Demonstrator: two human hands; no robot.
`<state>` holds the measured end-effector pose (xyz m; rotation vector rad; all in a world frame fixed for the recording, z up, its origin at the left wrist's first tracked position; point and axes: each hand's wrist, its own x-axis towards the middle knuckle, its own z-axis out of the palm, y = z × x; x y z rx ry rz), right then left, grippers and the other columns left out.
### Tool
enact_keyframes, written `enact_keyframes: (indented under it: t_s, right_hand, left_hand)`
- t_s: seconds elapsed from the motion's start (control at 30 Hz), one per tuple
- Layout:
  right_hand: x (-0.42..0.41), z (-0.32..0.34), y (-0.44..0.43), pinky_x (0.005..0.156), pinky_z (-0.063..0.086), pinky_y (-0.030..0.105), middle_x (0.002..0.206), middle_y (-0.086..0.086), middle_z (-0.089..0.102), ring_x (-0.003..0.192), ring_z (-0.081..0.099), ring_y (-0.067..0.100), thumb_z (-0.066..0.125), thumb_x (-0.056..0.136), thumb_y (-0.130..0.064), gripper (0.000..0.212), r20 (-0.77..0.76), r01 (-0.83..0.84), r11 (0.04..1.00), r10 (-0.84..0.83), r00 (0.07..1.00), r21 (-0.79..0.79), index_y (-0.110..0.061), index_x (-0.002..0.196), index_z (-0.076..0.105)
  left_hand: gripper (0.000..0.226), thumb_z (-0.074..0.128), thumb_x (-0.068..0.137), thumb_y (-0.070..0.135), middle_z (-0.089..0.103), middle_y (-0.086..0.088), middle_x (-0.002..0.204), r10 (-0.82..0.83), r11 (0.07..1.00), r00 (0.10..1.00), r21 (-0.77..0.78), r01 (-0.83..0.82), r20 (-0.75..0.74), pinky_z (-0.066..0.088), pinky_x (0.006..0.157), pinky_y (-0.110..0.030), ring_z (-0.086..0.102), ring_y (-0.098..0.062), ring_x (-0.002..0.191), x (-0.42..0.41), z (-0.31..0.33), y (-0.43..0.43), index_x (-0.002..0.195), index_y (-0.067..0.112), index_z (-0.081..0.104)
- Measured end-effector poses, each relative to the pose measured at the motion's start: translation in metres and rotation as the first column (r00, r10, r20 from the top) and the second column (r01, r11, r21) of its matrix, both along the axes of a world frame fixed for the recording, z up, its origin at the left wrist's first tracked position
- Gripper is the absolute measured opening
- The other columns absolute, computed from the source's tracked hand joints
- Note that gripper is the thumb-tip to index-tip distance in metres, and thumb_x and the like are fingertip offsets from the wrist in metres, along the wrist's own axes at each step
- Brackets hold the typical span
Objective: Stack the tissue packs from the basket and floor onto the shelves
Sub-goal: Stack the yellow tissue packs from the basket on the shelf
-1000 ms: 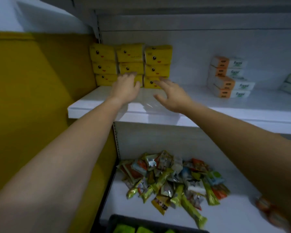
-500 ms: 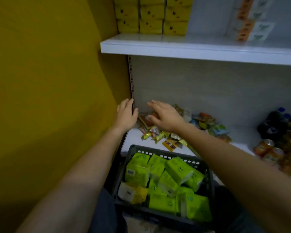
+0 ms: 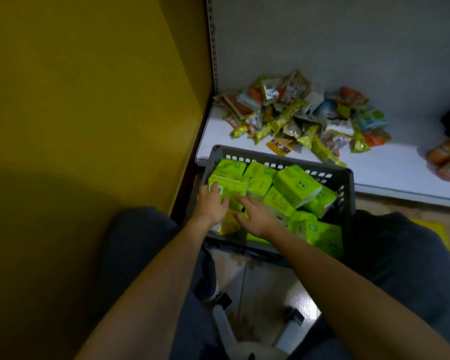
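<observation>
Yellow wall panel (image 3: 89, 100), matt and plain, fills the left side and meets a pale grey back panel (image 3: 348, 42) at a perforated metal upright (image 3: 213, 48). Below it runs a smooth white shelf (image 3: 387, 175), low and close to the floor (image 3: 257, 281), which is pale glossy tile with brownish marks. The person's knees in dark grey trousers (image 3: 138, 242) frame the lower view. Between them, on the floor and up against the shelf's front edge, sits a dark grey plastic basket (image 3: 347, 198) with a row of slots under its rim. A loose pile of crinkled foil snack packets (image 3: 304, 118), in green, orange, silver and blue, lies on the shelf behind it; their print is too blurred to read. The tissue packs (image 3: 296, 187) are in the basket: soft bright-green blocks in shiny wrap, tumbled at angles, one showing two small dark dots like eyes. The left hand (image 3: 211, 206) lies with its fingers nearly straight against the end of the nearest pack, beside a white barcode label (image 3: 217, 189) that cannot be read. The right hand (image 3: 257, 216) is spread wide and flat, with its fingertips at that same pack's lower edge and nothing in its grasp.
</observation>
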<state>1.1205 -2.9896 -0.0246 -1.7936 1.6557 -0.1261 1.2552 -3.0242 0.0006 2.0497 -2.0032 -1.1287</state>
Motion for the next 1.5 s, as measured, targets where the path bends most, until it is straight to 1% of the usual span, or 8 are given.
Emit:
enact_keyframes:
  t_s: [0.3, 0.5, 0.63, 0.8, 1.07, 1.27, 1.4, 1.5]
  right_hand:
    - [0.006, -0.059, -0.002, 0.107, 0.031, 0.033, 0.142, 0.02, 0.036, 0.13, 0.038, 0.032, 0.045, 0.096, -0.031, 0.055, 0.051, 0.044, 0.978, -0.055, 0.997, 0.202, -0.018, 0.146, 0.026]
    - [0.011, -0.084, -0.016, 0.111, 0.027, 0.036, 0.146, 0.018, 0.031, 0.135, 0.031, 0.03, 0.038, 0.098, -0.036, 0.05, 0.06, 0.092, 0.961, -0.111, 0.992, 0.259, -0.023, 0.145, 0.029]
    - [0.011, -0.092, -0.026, 0.114, 0.023, 0.039, 0.15, 0.017, 0.023, 0.139, 0.025, 0.029, 0.035, 0.098, -0.042, 0.051, 0.072, 0.149, 0.925, -0.185, 0.98, 0.349, -0.028, 0.146, 0.026]
    - [0.011, -0.085, -0.032, 0.11, 0.029, 0.034, 0.141, 0.016, 0.028, 0.132, 0.035, 0.031, 0.045, 0.094, -0.04, 0.055, 0.127, 0.212, 0.891, -0.284, 0.95, 0.402, -0.028, 0.145, 0.027]
    - [0.002, -0.047, -0.019, 0.105, 0.027, 0.027, 0.142, 0.017, 0.028, 0.133, 0.033, 0.028, 0.053, 0.092, -0.035, 0.059, 0.246, 0.391, 0.844, -0.493, 0.835, 0.367, -0.013, 0.143, 0.034]
    - [-0.018, 0.013, -0.004, 0.105, 0.038, 0.04, 0.142, 0.016, 0.036, 0.126, 0.043, 0.03, 0.056, 0.089, -0.039, 0.058, 0.363, 0.515, 0.771, -0.633, 0.684, 0.375, -0.016, 0.139, 0.038]
    - [-0.029, 0.071, 0.004, 0.096, 0.045, 0.041, 0.142, 0.013, 0.04, 0.12, 0.048, 0.03, 0.057, 0.09, -0.033, 0.062, 0.489, 0.556, 0.734, -0.677, 0.551, 0.39, -0.014, 0.143, 0.03]
    - [-0.038, 0.122, 0.002, 0.101, 0.041, 0.041, 0.145, 0.008, 0.036, 0.127, 0.042, 0.027, 0.056, 0.09, -0.029, 0.063, 0.552, 0.593, 0.762, -0.622, 0.555, 0.262, -0.017, 0.145, 0.026]
  left_hand:
    - [0.056, 0.037, 0.099, 0.027, 0.012, -0.02, 0.152, 0.19, 0.958, 0.979, 0.204, -0.202, 0.076, 0.017, 0.113, -0.036, 0.017, -0.036, 0.139, -0.001, -0.053, 0.006, 0.148, 0.009, 0.019]
    - [0.055, 0.034, 0.1, 0.031, 0.003, -0.014, 0.156, 0.3, 0.934, 0.954, 0.194, -0.3, 0.029, 0.013, 0.113, -0.031, 0.011, -0.028, 0.143, -0.002, -0.071, 0.004, 0.148, 0.011, 0.018]
    - [0.063, 0.045, 0.096, 0.036, 0.005, -0.013, 0.155, 0.337, 0.927, 0.942, 0.178, -0.331, -0.002, 0.013, 0.114, -0.033, 0.009, -0.029, 0.143, -0.004, -0.079, 0.005, 0.148, 0.012, 0.018]
    - [0.063, 0.05, 0.094, 0.028, 0.008, -0.013, 0.154, 0.396, 0.91, 0.917, 0.149, -0.387, -0.037, 0.014, 0.113, -0.034, 0.01, -0.031, 0.141, -0.006, -0.082, 0.008, 0.147, 0.011, 0.02]
    - [0.056, 0.051, 0.092, 0.021, 0.029, -0.014, 0.145, 0.508, 0.861, 0.828, 0.16, -0.483, -0.238, 0.027, 0.11, -0.04, 0.029, -0.033, 0.133, -0.012, -0.051, 0.003, 0.143, 0.013, 0.032]
    - [0.041, 0.053, 0.091, 0.023, 0.03, -0.013, 0.128, 0.511, 0.859, 0.787, 0.158, -0.488, -0.346, 0.038, 0.085, -0.027, 0.049, -0.03, 0.11, -0.026, 0.011, 0.016, 0.122, -0.004, 0.049]
    - [0.038, 0.051, 0.09, 0.024, 0.03, -0.013, 0.122, 0.429, 0.894, 0.789, 0.085, -0.439, -0.439, 0.043, 0.098, -0.035, 0.048, -0.033, 0.112, -0.034, 0.063, 0.024, 0.118, -0.001, 0.056]
    - [0.036, 0.048, 0.091, 0.022, 0.043, -0.019, 0.127, 0.329, 0.925, 0.837, -0.028, -0.379, -0.436, 0.038, 0.102, -0.036, 0.044, -0.034, 0.118, -0.041, 0.104, 0.022, 0.124, 0.012, 0.055]
